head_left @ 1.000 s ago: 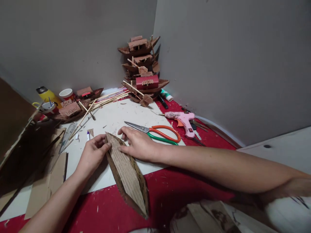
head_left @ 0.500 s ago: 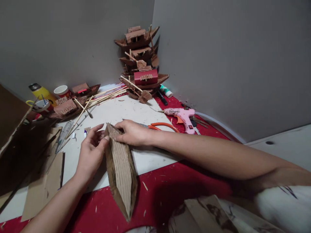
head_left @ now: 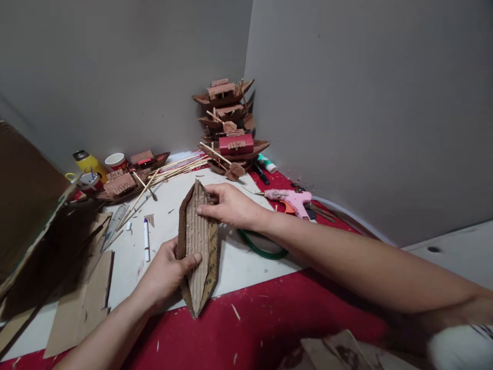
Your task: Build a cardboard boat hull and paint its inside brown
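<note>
Between my hands is a boat hull of corrugated cardboard [head_left: 197, 231], pointed at both ends, its ribbed inside facing me. My left hand [head_left: 167, 272] grips its lower left side, the thumb lying on the ribbed floor and the fingers hidden underneath. Higher up, my right hand [head_left: 233, 205] clasps the right edge near the far tip, thumb inside. Brown tape with green print shows along the hull's right wall. Left of the hull lie a white marker [head_left: 147, 241] with a purple tip and a small cardboard scrap [head_left: 150, 220].
Finished model boats [head_left: 234, 146] stand stacked in the wall corner. A pink glue gun [head_left: 288, 198] rests at the right, with a green-handled tool [head_left: 262, 252] under my right forearm. Thin sticks [head_left: 177, 172], cups [head_left: 115, 160], a yellow bottle [head_left: 90, 163] and cardboard sheets [head_left: 79, 313] lie left.
The hull has been raised and tipped toward me. My left hand has slid from the far tip down to its lower left side, uncovering the marker. The head view has shifted.
</note>
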`<state>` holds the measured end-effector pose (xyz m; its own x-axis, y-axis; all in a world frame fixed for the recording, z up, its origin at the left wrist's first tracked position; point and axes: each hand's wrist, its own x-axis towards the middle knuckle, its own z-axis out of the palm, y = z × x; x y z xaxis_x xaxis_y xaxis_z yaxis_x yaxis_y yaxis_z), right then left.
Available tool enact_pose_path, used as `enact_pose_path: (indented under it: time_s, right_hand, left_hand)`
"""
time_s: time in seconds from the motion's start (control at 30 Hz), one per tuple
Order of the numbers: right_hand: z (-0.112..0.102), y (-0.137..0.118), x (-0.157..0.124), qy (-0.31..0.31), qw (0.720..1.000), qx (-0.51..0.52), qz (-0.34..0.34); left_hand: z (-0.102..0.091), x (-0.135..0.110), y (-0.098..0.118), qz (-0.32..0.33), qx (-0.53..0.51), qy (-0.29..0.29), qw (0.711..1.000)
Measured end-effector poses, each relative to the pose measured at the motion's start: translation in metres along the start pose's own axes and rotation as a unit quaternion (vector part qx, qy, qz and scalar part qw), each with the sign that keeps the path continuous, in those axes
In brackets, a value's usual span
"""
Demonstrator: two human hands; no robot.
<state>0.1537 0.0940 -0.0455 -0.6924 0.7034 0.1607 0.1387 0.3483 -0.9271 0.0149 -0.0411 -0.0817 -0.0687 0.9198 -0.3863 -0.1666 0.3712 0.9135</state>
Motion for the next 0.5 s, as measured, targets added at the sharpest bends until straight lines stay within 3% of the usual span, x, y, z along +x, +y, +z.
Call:
enact_pose_path:
  time_s: [0.1, 0.3, 0.5]
  right_hand:
    - [0.0, 0.0025, -0.0001, -0.012, 0.999, 0.021, 0.022]
    - [-0.0013, 0.0035, 0.0023, 0.024, 0.997, 0.07, 0.002]
    - [-0.0019, -0.001, 0.0022, 0.003, 0.987, 0.153, 0.052]
  left_hand:
    - [0.0008, 0.0006, -0.001, 0.001, 0.012, 0.011, 1.0]
    - [0.0005, -0.0013, -0.0008, 0.008, 0.005, 0.015, 1.0]
    - [0.0043, -0.0047, 0.0025, 0.022, -0.016, 0.019, 0.999]
